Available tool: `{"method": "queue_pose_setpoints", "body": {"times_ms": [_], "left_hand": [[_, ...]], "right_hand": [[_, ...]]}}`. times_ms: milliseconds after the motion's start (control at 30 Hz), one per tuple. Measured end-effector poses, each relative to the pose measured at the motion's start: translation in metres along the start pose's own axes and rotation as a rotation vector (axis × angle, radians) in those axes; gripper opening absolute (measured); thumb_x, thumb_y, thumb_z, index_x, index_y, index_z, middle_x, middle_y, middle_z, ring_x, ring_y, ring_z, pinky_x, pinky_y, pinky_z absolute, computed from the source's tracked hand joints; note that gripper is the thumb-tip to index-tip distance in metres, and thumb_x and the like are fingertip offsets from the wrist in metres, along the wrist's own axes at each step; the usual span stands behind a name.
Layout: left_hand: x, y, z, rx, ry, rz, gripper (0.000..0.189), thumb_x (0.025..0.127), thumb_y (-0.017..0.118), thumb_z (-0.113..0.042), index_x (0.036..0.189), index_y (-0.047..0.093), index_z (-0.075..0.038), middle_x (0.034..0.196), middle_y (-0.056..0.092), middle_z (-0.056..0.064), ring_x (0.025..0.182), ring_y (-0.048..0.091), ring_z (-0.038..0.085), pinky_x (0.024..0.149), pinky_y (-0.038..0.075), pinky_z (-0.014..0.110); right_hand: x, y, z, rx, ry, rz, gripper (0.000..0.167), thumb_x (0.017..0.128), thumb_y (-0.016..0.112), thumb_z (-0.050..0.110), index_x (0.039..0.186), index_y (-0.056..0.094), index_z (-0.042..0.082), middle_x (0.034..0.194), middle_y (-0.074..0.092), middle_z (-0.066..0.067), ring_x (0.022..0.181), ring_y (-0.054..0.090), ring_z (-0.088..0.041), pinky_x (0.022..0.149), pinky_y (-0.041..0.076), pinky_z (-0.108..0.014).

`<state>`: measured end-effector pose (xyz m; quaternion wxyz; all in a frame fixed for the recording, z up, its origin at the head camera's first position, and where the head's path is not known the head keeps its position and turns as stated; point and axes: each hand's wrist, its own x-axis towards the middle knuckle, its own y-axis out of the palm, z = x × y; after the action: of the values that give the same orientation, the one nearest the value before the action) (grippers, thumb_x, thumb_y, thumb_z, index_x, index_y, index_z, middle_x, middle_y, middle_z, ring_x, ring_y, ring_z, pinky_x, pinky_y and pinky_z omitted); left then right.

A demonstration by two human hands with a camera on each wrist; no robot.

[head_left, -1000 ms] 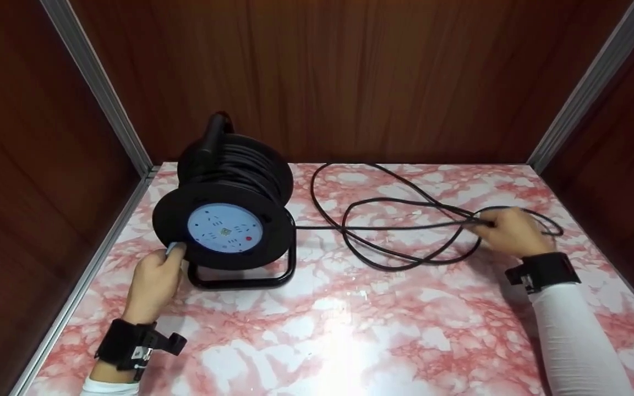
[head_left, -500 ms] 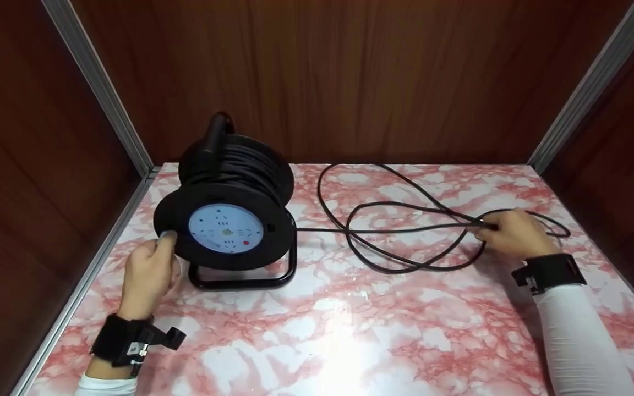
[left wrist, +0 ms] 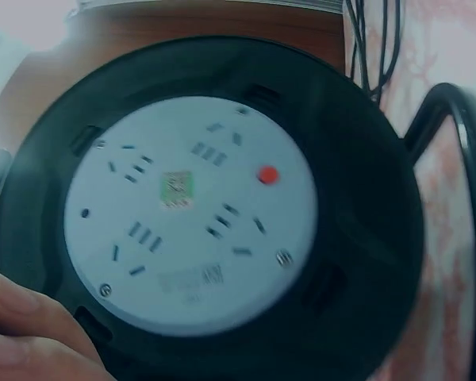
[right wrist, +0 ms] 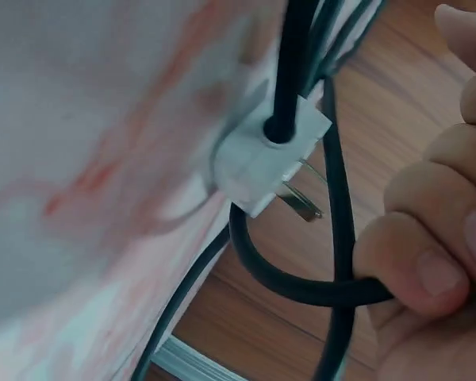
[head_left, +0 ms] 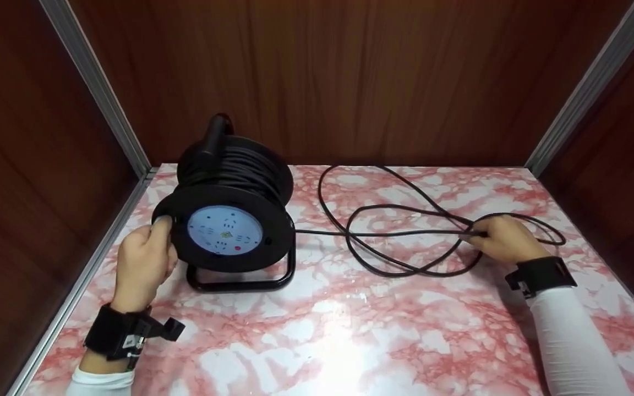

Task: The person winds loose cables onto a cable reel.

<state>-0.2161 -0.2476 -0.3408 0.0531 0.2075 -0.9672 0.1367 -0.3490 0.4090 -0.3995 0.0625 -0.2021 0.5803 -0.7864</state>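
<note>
A black cable reel stands on its tubular frame at the left, drum face toward me. Its pale round socket panel carries several outlets and a red button. My left hand grips the drum's outer edge at the left, thumb on the front face. From the reel a black cable runs right across the table into loose loops. My right hand curls its fingers round the cable at the right end of these loops. Beside those fingers, the right wrist view has a white plug with metal prongs.
The table has a red and white marbled top. Brown wood-grain panels enclose it at the back and both sides, with metal posts in the corners. The reel's carrying handle rises above the drum.
The drum has turned clockwise, its red button moving down and left. My left hand has moved up and left with the rim. My right hand and the cable loops have shifted only slightly.
</note>
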Motion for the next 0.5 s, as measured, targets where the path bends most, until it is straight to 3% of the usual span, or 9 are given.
{"method": "queue_pose_setpoints", "body": {"times_ms": [200, 267, 433, 500], "left_hand": [[0.001, 0.003, -0.014, -0.039, 0.014, -0.004, 0.058, 0.108, 0.057, -0.044, 0.065, 0.049, -0.004, 0.044, 0.049, 0.006, 0.035, 0.044, 0.015, 0.036, 0.033, 0.027], [0.001, 0.005, -0.018, -0.071, 0.013, -0.001, 0.058, 0.108, 0.057, -0.042, 0.064, 0.048, -0.005, 0.044, 0.048, 0.006, 0.034, 0.043, 0.014, 0.035, 0.032, 0.027], [0.002, 0.011, -0.028, -0.135, 0.022, 0.011, 0.059, 0.108, 0.058, -0.040, 0.061, 0.046, -0.006, 0.043, 0.047, 0.007, 0.032, 0.041, 0.014, 0.032, 0.030, 0.026], [0.002, 0.014, -0.031, -0.140, 0.030, 0.014, 0.059, 0.108, 0.058, -0.039, 0.061, 0.046, -0.006, 0.043, 0.047, 0.007, 0.031, 0.041, 0.014, 0.032, 0.030, 0.027]], "right_hand": [[0.001, -0.005, 0.004, -0.004, -0.092, -0.336, 0.041, 0.088, 0.082, 0.013, 0.063, 0.052, 0.022, 0.059, 0.047, 0.005, 0.054, 0.045, -0.019, 0.053, 0.034, -0.036], [0.002, -0.004, 0.005, -0.032, -0.103, -0.321, 0.040, 0.087, 0.084, 0.014, 0.063, 0.052, 0.022, 0.058, 0.047, 0.006, 0.053, 0.045, -0.018, 0.052, 0.034, -0.036], [0.002, 0.002, 0.011, -0.033, -0.052, -0.065, 0.028, 0.089, 0.082, 0.021, 0.070, 0.062, 0.024, 0.062, 0.053, 0.010, 0.060, 0.050, -0.016, 0.059, 0.039, -0.038], [0.002, 0.002, 0.013, -0.024, -0.048, -0.090, 0.030, 0.090, 0.081, 0.019, 0.069, 0.061, 0.024, 0.063, 0.053, 0.009, 0.061, 0.050, -0.017, 0.060, 0.039, -0.039]]}}
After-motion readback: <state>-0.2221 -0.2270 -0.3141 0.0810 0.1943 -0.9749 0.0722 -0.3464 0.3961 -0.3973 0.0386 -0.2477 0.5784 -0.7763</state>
